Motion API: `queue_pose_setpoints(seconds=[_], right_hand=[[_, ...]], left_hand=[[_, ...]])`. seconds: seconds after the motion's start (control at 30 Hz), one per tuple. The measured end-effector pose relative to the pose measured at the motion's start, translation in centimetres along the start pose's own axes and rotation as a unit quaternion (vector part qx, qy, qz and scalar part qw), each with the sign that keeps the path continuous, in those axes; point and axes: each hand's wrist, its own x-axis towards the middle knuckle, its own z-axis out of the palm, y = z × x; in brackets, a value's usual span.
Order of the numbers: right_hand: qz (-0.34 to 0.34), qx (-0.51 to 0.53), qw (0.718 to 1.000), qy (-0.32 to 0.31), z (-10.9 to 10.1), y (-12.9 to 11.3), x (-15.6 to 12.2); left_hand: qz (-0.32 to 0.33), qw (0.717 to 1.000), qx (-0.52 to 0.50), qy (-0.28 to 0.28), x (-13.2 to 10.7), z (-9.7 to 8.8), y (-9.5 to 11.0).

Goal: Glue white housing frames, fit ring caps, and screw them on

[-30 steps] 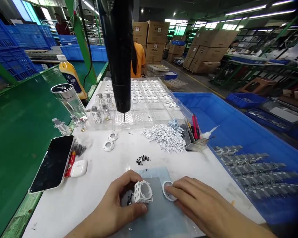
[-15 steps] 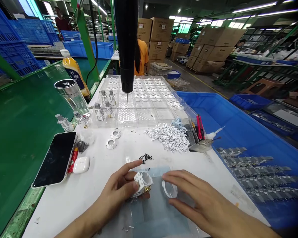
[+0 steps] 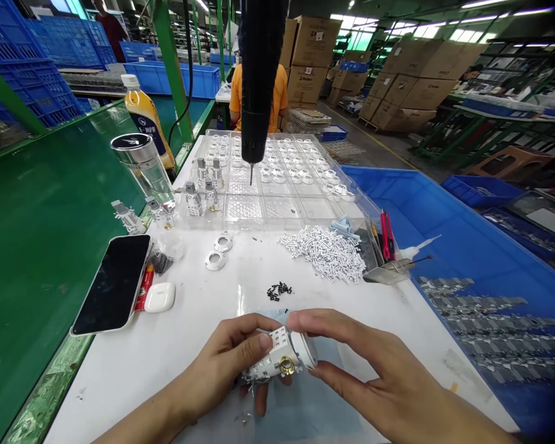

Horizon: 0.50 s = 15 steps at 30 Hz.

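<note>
My left hand (image 3: 219,357) is closed around a white plastic housing (image 3: 276,354) with square holes and a brass-coloured fitting on its side. The housing lies tilted, its end toward the right. My right hand (image 3: 374,364) pinches a white ring cap (image 3: 305,349) between thumb and fingers, against that end of the housing. Whether the cap is fully seated cannot be made out. Both hands are over a light blue cloth (image 3: 305,407). Just beyond them lies a small heap of black screws (image 3: 279,290). Two loose white rings (image 3: 215,261) are farther left.
An electric screwdriver (image 3: 256,92) hangs over the table, bit down. A pile of small white parts (image 3: 326,254) lies by a red cutter (image 3: 387,235). Behind stands a clear tray (image 3: 277,208) of rings. Left are housings (image 3: 193,200) and a phone (image 3: 113,283). A blue bin (image 3: 398,197) is right.
The right hand has brought the ring cap left to the end of the housing. The left hand has turned the housing so its open end faces right. The view has shifted slightly.
</note>
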Motion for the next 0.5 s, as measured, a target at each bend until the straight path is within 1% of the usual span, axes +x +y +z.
queue_pose_setpoints(seconds=[0.17, 0.3, 0.5], right_hand=[[-0.034, -0.017, 0.999, -0.007, 0.09, -0.17, -0.29], [-0.033, -0.024, 0.999, -0.008, 0.17, -0.08, -0.38], [-0.091, -0.043, 0.995, -0.011, 0.55, 0.33, -0.49]], left_hand=[[0.001, 1.0, 0.0, 0.004, 0.03, -0.09, 0.09], [-0.005, 1.0, -0.011, 0.003, 0.11, 0.06, 0.2], [0.002, 1.0, -0.013, -0.009, 0.09, 0.14, 0.21]])
